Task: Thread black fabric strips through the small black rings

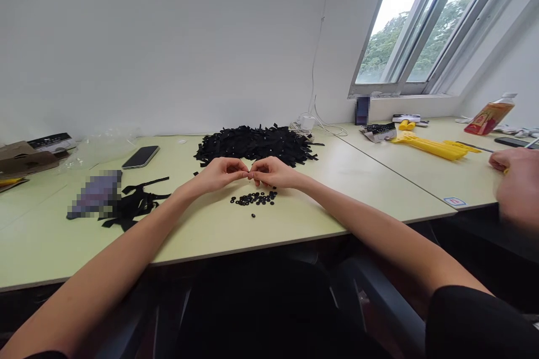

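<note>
Where my left hand (pixel 221 175) and right hand (pixel 278 173) meet, thumbs and fingers pinch closed; contents unclear. Discs (pixel 256 198) lie toward the table's (pixel 303 216) near edge, strips (pixel 256 143) beyond. I advise light, opposed fingertip pressure.

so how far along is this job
Looks done, probably: the big heap of black strips at the back. In hand: a tiny dark piece, pinched between left hand and right hand. Seemingly left: the small black discs in front and the smaller strip pile at left.
</note>
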A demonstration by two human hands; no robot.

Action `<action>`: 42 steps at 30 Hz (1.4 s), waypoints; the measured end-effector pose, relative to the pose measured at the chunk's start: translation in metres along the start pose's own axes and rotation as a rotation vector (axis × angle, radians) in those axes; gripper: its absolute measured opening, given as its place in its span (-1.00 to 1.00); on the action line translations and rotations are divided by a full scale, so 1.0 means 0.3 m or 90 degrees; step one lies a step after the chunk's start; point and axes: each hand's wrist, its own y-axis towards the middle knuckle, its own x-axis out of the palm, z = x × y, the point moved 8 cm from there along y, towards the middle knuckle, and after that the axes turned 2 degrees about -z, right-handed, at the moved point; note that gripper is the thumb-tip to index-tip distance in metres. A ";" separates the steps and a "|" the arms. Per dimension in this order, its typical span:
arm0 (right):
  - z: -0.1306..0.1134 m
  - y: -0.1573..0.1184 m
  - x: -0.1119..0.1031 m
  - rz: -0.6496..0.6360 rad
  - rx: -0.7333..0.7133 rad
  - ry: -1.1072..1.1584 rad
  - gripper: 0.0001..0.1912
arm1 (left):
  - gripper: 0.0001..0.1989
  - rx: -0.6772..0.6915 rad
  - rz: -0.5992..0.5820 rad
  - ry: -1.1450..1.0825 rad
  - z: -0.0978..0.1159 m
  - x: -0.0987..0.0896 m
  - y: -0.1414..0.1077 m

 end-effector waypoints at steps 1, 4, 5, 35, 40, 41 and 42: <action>0.001 0.001 -0.001 0.001 0.002 -0.005 -0.72 | -0.62 0.000 -0.002 0.000 -0.002 -0.002 0.001; -0.002 0.007 -0.011 0.019 -0.003 -0.063 -0.78 | -0.64 -0.008 -0.003 0.021 -0.017 -0.013 0.006; -0.003 0.009 -0.019 0.034 -0.007 -0.099 -0.79 | -0.65 -0.010 0.009 0.042 -0.024 -0.024 0.008; 0.099 -0.009 -0.118 0.269 0.190 0.383 -0.80 | -0.42 -0.215 -0.184 0.215 -0.152 -0.073 -0.051; 0.077 0.012 -0.105 0.166 0.110 -0.113 -0.81 | -0.39 -0.179 -0.181 0.205 -0.125 -0.045 -0.043; 0.079 0.015 -0.098 0.144 0.106 -0.205 -0.79 | -0.39 -0.172 -0.174 0.202 -0.119 -0.042 -0.040; 0.083 0.016 -0.093 0.127 0.108 -0.269 -0.76 | -0.40 -0.166 -0.168 0.197 -0.114 -0.040 -0.038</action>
